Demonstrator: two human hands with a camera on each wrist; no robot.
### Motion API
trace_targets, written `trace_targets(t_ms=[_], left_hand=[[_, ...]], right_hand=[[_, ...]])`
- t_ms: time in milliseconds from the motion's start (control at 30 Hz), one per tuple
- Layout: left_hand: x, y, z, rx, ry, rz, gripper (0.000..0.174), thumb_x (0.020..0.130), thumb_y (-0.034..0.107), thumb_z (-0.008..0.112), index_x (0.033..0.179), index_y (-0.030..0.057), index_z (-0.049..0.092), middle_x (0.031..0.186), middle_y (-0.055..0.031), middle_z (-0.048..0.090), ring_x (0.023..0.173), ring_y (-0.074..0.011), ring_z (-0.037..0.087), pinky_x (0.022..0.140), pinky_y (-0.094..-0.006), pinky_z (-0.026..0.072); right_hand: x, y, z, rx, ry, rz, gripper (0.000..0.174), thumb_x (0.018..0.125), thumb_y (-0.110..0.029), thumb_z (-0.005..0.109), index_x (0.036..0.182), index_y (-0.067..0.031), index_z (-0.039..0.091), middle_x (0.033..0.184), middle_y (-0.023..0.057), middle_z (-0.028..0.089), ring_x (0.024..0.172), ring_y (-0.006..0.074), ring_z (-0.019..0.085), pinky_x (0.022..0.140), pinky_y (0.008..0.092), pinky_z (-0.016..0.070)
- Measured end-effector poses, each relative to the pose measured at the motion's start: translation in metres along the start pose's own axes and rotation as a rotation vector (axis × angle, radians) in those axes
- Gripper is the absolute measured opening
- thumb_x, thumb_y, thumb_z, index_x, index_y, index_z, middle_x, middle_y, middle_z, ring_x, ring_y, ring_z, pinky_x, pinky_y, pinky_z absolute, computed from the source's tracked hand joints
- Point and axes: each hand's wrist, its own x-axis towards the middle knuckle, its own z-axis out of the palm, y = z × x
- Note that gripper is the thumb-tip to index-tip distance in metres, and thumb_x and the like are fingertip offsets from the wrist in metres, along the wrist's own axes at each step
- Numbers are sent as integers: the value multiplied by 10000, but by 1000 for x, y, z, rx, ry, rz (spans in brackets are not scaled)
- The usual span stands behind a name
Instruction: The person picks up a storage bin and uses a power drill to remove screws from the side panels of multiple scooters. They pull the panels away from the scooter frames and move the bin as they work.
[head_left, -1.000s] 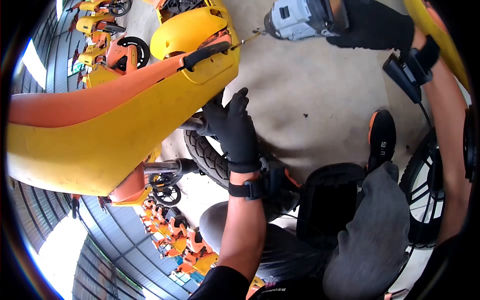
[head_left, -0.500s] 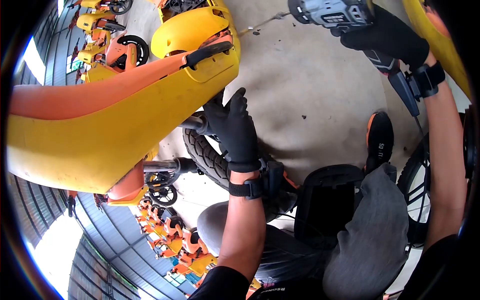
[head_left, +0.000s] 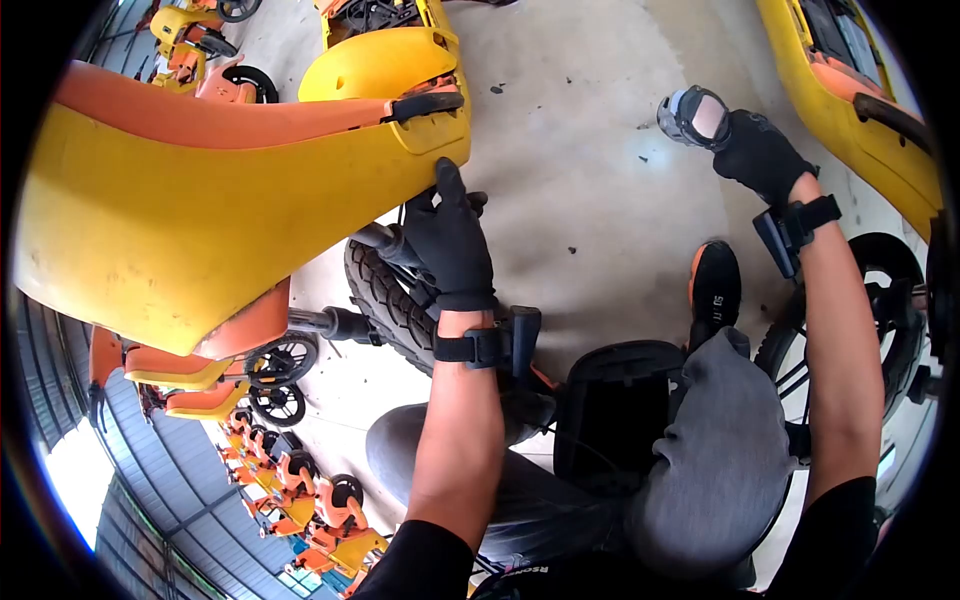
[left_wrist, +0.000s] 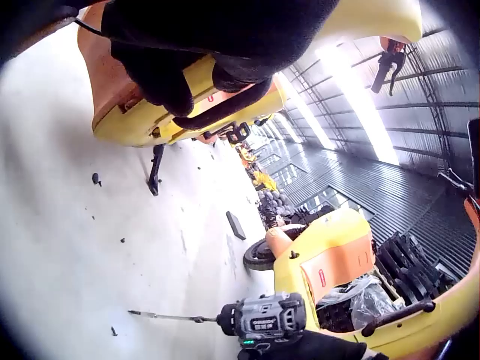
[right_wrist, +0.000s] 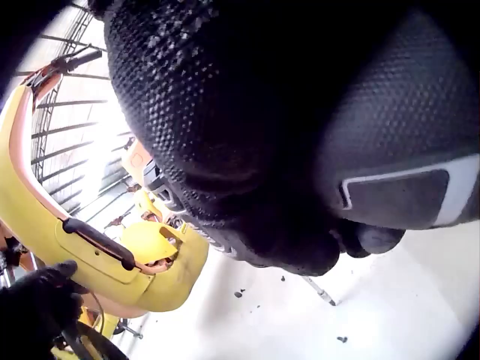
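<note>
My gloved left hand [head_left: 450, 245] is at the lower edge of a scooter's yellow body panel [head_left: 220, 210], close to its tail. One fingertip rests on the yellow surface; the other fingers are loosely bent beside the edge. Off to the right, my gloved right hand [head_left: 765, 155] grips a cordless drill [head_left: 692, 116], held away from the scooter. In the left wrist view the drill's long thin bit [left_wrist: 172, 316] points out over the floor. The right wrist view is mostly filled by my glove and the drill's grip [right_wrist: 405, 195], with the bit's tip [right_wrist: 321, 291] beyond them.
Below my left hand is the scooter's black tyre [head_left: 390, 300]. A second yellow scooter [head_left: 790, 90] stands at the right, and several more are parked at the left. Dark bits [head_left: 497, 90] lie on the concrete floor. An open black bag [head_left: 610, 420] sits between my legs.
My right hand has drawn the drill away from the scooter's tail and turned it. My left hand stays at the panel edge, one finger now extended onto it. The head view has shifted.
</note>
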Motion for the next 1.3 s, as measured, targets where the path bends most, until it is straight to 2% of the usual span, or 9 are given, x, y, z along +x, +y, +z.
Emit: trace_targets(t_ms=[100,233,400,533,700,967,1000,1133,1300], left_hand=[[-12,-3,7,257,-3,89,295,902,254,585,881,-41,590,580,-39,590,514,-114,571,509,-233,425],[1,-5,0,76,31,173,358,903,271,579,917,-86,565,663,-89,609,585,-137,608,520,-249,435],[-38,-20,0,203,-43,60,533,882,215,597,1276,-42,348,1185,-198,497,778,-172,622,662,-274,484],[-68,-27,31,297,-349,-263,371,859,147,601,1155,-42,482,995,-140,591,783,-168,637,592,-252,491],[-42,-70,79,514,-495,-46,274,760,145,641,989,-1,602,759,-104,658,732,-177,644,625,-313,505],[-1,-162,156,726,-419,116,401,759,199,653,1124,54,569,773,-113,665,786,-267,637,736,-369,492],[5,-161,164,741,-471,119,399,778,185,624,1162,99,560,925,-134,653,845,-287,624,767,-392,484],[22,-161,176,1009,-795,205,386,813,114,498,1185,192,563,1206,-162,503,967,-348,576,809,-456,467],[24,-222,173,1060,-822,575,298,852,132,417,1094,162,590,1062,-111,598,988,-291,580,797,-455,464]], right_hand=[[1,-2,3,-3,-66,63,248,618,-118,559,805,34,613,830,244,621,836,383,602,740,408,481],[9,-1,1,-23,-67,25,241,607,-123,568,779,37,620,787,243,627,802,380,615,723,408,487],[10,0,-9,92,-19,67,252,603,-159,595,755,39,631,722,233,627,722,354,631,656,394,491],[12,13,-30,67,-19,53,157,649,-120,581,658,37,567,521,149,552,470,245,573,496,348,459],[5,13,-46,-198,-35,85,229,608,-152,568,710,41,635,716,252,615,720,381,635,644,389,500],[19,31,-41,-300,-107,90,242,643,-145,544,782,27,642,830,265,624,847,394,613,776,398,495],[15,31,-36,-276,37,0,143,645,-95,545,704,27,590,711,242,595,736,392,598,646,416,477],[13,11,-43,-296,-38,72,166,659,-105,557,754,23,602,746,244,604,758,395,597,666,416,478],[17,3,-47,-313,-36,72,176,689,-121,551,759,16,636,784,244,628,798,390,617,736,421,496]])
